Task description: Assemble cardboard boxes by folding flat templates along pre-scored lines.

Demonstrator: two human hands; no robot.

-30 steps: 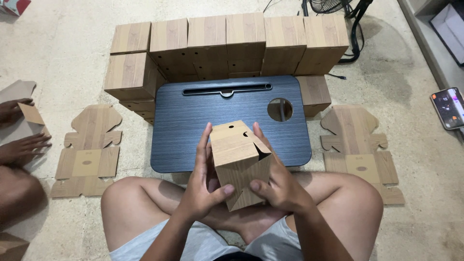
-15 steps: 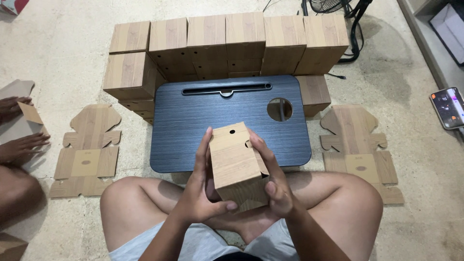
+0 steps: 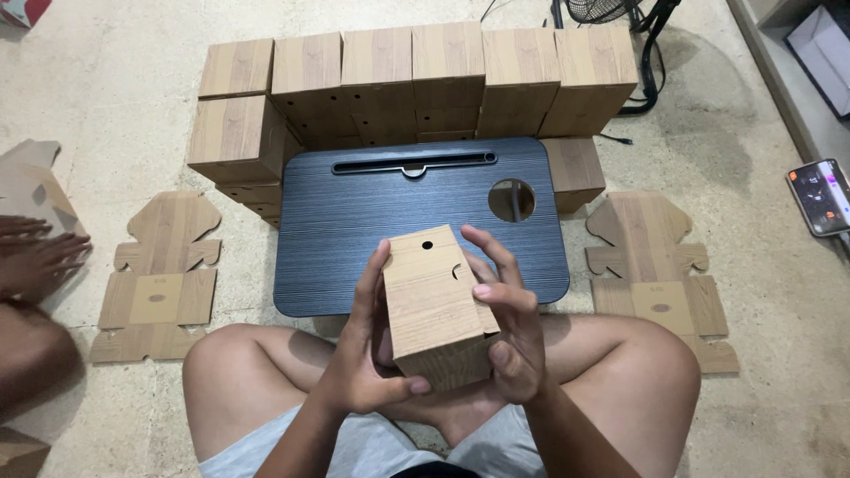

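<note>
- The wood-grain cardboard box [image 3: 434, 305] is held above the person's crossed legs, just in front of the near edge of the dark lap desk [image 3: 354, 239]. It looks fully formed: sides squared, the upper panel with its small round hole closed, no flap standing loose that I can see.
- The left hand [image 3: 367, 358] cups the box's left side, its fingers wrapped under and its thumb pressed to the lower front face.
- The right hand [image 3: 506, 327] clamps the right side, its fingers [image 3: 496, 292] curled over the top edge. Both hands are closed on the box.
- Beyond the lap desk, a row of finished boxes [image 3: 416, 80] stands in stacks on the floor, so a good share of the folding appears done.
- Still unfolded: a flat blank on the left [image 3: 159, 274] and a flat blank on the right [image 3: 660, 274], lying on the floor either side.
- At the far left, another person's hands [image 3: 35, 257] rest on more cardboard.
- A phone [image 3: 819, 196] lies on the floor at the right.
</note>
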